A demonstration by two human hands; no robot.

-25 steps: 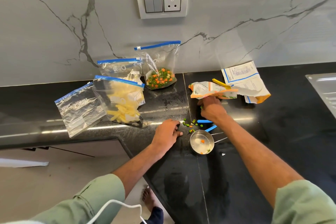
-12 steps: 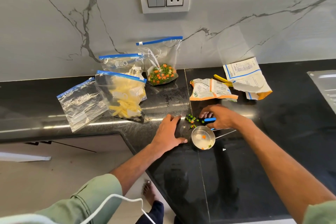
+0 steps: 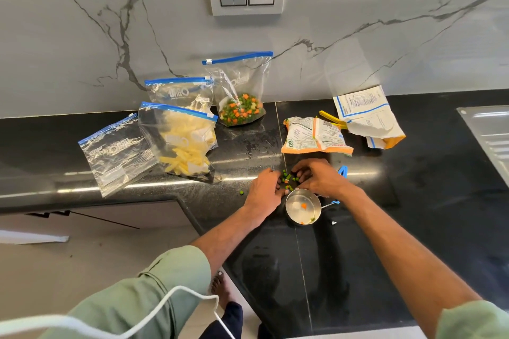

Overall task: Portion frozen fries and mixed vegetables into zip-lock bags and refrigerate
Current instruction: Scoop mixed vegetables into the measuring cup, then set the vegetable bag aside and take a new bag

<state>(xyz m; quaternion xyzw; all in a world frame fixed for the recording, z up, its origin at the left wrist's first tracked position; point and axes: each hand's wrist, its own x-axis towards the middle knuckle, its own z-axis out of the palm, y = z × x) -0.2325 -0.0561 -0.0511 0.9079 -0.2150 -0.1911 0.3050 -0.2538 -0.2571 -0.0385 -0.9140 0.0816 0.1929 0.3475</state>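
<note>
Since half a second ago, the left grip (image 3: 264,192) has been turned inward from lying flat on the tabletop (image 3: 413,201), and the right grip (image 3: 319,178) has been drawn in from the right. The spilled vegetable pieces (image 3: 287,180) are now enclosed between the two, where before they lay open beyond the left fingertips. A blue handle (image 3: 343,172), earlier under the right grip, is now exposed just beside it. The steel measuring cup (image 3: 303,206) has stayed just below the pieces, with a few bits of carrot and pea inside.

The left grip is held palm down with its fingers curled toward the pile from the left. The right grip is arched over the pile from the right, fingertips set down at the pieces. Whether anything is pinched by either grip cannot be told, as the fingertips are hidden against the pile. A single pea (image 3: 241,192) is left apart, just left of the left grip.

The vegetable bag (image 3: 242,107) is propped against the wall, zip shut at the top. Two fries bags are stood to its left, the front fries bag (image 3: 184,143) overlapping the rear fries bag (image 3: 179,92), and an empty zip-lock bag (image 3: 115,151) is laid flat further left. An orange packet (image 3: 316,136) and a white packet (image 3: 366,115) are laid behind the grips.
</note>
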